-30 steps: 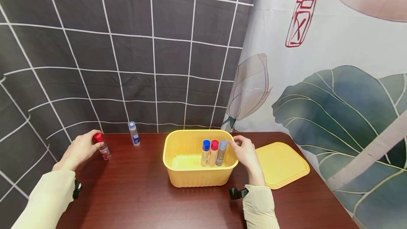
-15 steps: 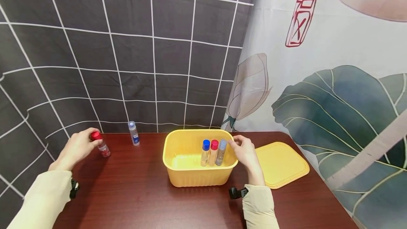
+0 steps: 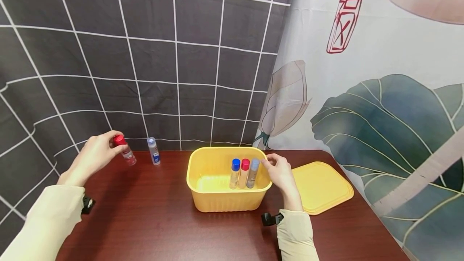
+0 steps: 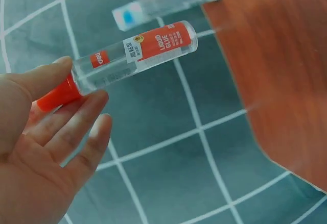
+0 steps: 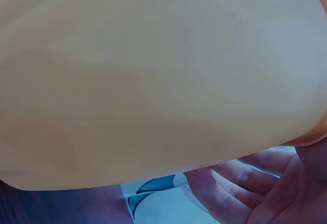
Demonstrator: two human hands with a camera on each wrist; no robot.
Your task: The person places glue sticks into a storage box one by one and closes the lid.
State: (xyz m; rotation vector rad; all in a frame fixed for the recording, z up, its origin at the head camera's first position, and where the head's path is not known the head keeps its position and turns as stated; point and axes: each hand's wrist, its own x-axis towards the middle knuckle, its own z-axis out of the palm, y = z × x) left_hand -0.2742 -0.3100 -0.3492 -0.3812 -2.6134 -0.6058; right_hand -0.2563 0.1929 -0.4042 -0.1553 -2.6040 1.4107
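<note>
head view: taking the yellow bin [image 3: 228, 203] as the middle of the dial, the left hand [image 3: 90, 156] is between nine and ten o'clock, pinching the red-capped glue bottle [image 3: 129, 154] by its cap, so the body hangs free and tilted, base towards four o'clock; whether that base touches the table [image 3: 163, 220] i cannot tell. just beside it, on the bin side, a clear bottle with a blue label [image 3: 154, 154] stands near the table's back edge. the right hand [image 3: 280, 174] is at three o'clock, thumb and finger narrowed on the rim, probably to keep the bin from sliding. inside, three bottles stand in a row towards three o'clock: blue-capped [image 3: 234, 175], red-capped [image 3: 244, 175] and pale-capped [image 3: 252, 175]; being grouped there leaves the nine o'clock side bare. the yellow lid [image 3: 322, 188] lies flat past the right hand, presumably set aside to keep the mouth open

left wrist view: the thumb and fingertips meet around the red cap, the other fingers looser at six o'clock. the bottle points towards two o'clock, and a cap grip like this seems to leave the label uncovered, with "liquid glue" readable

right wrist view: the bin's wall fills most of it; the right hand shows at five o'clock, its fingers slightly bent, the actual contact mostly hidden
</note>
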